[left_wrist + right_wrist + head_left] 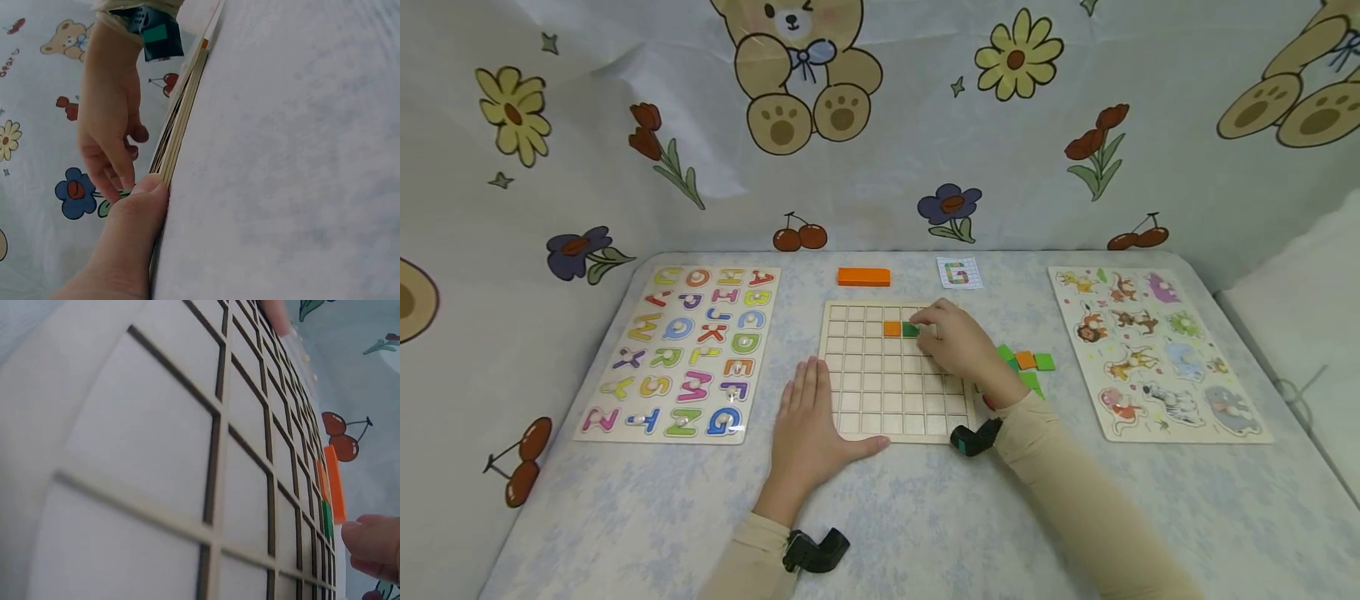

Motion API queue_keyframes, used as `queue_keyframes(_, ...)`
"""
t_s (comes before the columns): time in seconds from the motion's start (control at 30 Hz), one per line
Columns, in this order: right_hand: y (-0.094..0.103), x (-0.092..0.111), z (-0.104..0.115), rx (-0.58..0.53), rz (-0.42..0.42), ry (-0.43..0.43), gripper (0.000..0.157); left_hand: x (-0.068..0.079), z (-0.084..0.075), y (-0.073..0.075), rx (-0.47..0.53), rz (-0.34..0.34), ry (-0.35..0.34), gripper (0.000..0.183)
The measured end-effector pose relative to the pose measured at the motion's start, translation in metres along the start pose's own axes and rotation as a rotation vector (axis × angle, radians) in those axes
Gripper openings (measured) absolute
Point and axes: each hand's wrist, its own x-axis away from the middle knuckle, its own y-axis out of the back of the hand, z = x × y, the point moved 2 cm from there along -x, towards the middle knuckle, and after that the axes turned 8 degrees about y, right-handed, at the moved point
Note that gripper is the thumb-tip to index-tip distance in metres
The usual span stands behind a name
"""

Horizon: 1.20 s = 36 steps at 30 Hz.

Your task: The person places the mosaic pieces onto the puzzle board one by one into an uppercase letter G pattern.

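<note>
The right hand [957, 342] covers the upper right cells of the pale wooden grid board [880, 375], and its fingertips bend at the right edge of a green square tile [909, 330]; we cannot tell whether they pinch it. In the right wrist view we see that hand cut off by the frame. Its forearm hides part of the heap of green and orange tiles [1026, 360] right of the board. From the left wrist we see the board edge-on, its top face hardly visible.

The left hand [808, 433] lies flat with thumb spread wide, resting over the board's near left corner. We find open room on the mottled pale-blue tabletop [925, 517] toward us, and a strip between the board and the coloured letter puzzle [703, 421]; the animal puzzle [1195, 435] stands well apart, right.

The green tile sits in the second row from the far edge, just right of an orange square tile [892, 329]. The board's edges run left-right and away from us; beyond it, the long orange block [863, 277] points left-right.
</note>
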Motion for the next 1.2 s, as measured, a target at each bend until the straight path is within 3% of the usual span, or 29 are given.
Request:
queue_keyframes(0.2, 0.029, 0.031, -0.03, 0.081, -0.001, -0.145, 0.034, 0.0, 0.0, 0.0, 0.009, 0.002, 0.002, 0.148)
queue_keyframes(0.33, 0.044, 0.051, -0.05, 0.186, 0.051, -0.206, 0.035, 0.0, -0.001, 0.001, 0.02, 0.01, 0.003, 0.147)
queue_keyframes(0.47, 0.052, 0.066, -0.062, 0.215, 0.094, -0.252, 0.035, -0.002, -0.002, 0.003, 0.005, 0.016, 0.01, 0.148)
queue_keyframes(0.83, 0.048, 0.074, -0.067, 0.171, 0.079, -0.28, 0.037, -0.006, 0.004, 0.004, 0.007, -0.011, 0.009, 0.15)
queue_keyframes(1.2, 0.045, 0.07, -0.067, -0.029, 0.035, -0.291, 0.022, -0.008, 0.006, -0.001, 0.017, -0.017, -0.014, 0.148)
